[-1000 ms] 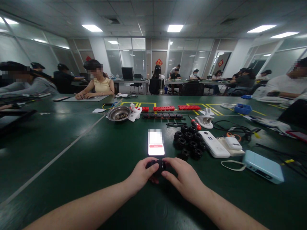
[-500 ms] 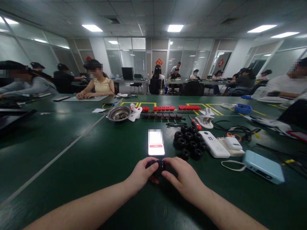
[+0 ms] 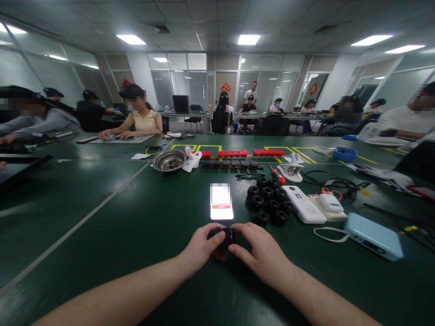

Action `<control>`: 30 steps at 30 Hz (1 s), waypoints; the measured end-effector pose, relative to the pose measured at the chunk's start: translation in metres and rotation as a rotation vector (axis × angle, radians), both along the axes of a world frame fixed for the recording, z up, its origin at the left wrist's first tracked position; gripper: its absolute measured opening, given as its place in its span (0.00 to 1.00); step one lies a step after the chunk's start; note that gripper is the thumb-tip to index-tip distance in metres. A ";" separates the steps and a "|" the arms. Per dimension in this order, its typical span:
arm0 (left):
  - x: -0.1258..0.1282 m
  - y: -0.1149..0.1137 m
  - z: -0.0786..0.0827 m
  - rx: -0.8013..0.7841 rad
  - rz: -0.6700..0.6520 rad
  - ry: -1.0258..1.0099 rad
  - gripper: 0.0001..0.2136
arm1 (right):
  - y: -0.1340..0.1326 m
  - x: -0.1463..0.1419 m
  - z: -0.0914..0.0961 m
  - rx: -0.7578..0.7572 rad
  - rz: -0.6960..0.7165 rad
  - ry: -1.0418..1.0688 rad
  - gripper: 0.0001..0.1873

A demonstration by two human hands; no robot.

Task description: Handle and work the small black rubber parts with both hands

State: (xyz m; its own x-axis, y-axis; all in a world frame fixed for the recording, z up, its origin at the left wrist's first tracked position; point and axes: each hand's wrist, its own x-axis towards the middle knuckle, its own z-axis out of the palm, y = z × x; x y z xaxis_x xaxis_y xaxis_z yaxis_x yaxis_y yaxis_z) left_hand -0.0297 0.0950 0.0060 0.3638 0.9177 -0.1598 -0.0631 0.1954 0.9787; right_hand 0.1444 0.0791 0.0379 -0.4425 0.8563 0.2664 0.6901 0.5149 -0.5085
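Your left hand [image 3: 201, 243] and right hand [image 3: 261, 246] pinch the black part [image 3: 227, 236] between them; probably light, hard and slightly slick, so grip opposite ends.

White device [image 3: 307, 210], beyond right hand [image 3: 265, 253] and to its right: dark marking [image 3: 298, 196], apparently "17". Phone [image 3: 221, 213], just beyond left hand [image 3: 200, 246]: lettering on red bar [image 3: 220, 207] too small to read. Red diamond sign [image 3: 225, 88], far beyond both hands: characters illegible.
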 end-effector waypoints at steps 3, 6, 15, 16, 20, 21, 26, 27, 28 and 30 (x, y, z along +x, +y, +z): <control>0.000 0.001 -0.002 -0.011 0.000 0.005 0.24 | 0.001 0.000 -0.002 0.042 0.049 0.031 0.18; 0.002 0.002 -0.001 -0.016 0.014 0.002 0.25 | 0.000 0.001 -0.002 0.102 0.102 0.072 0.21; 0.003 0.000 0.005 -0.024 0.033 0.048 0.24 | 0.001 -0.001 -0.002 -0.054 -0.027 0.013 0.12; 0.003 0.001 0.004 -0.021 0.026 0.039 0.25 | 0.001 -0.001 -0.003 -0.053 -0.020 0.009 0.12; 0.003 0.003 -0.001 -0.025 0.019 -0.002 0.25 | 0.001 0.001 -0.004 0.036 0.061 0.055 0.19; 0.002 0.003 -0.002 -0.026 0.023 -0.006 0.24 | 0.000 0.001 -0.004 0.056 0.080 0.068 0.20; 0.001 0.001 0.002 -0.010 0.016 0.012 0.22 | -0.001 0.002 -0.002 0.030 0.024 0.056 0.18; 0.001 0.000 0.002 -0.007 0.008 0.019 0.23 | 0.000 0.001 -0.002 0.009 0.003 0.041 0.16; 0.001 0.000 0.003 -0.005 0.001 0.027 0.23 | 0.000 0.001 -0.002 -0.011 -0.012 0.026 0.14; 0.001 0.001 0.002 -0.007 -0.002 0.036 0.24 | 0.001 0.000 -0.003 -0.028 -0.011 0.015 0.12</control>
State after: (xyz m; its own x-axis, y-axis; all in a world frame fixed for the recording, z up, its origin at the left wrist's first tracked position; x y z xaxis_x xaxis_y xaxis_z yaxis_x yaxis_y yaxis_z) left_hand -0.0286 0.0955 0.0083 0.3599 0.9156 -0.1794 -0.0271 0.2025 0.9789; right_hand 0.1444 0.0801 0.0346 -0.4287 0.8684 0.2490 0.6879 0.4925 -0.5332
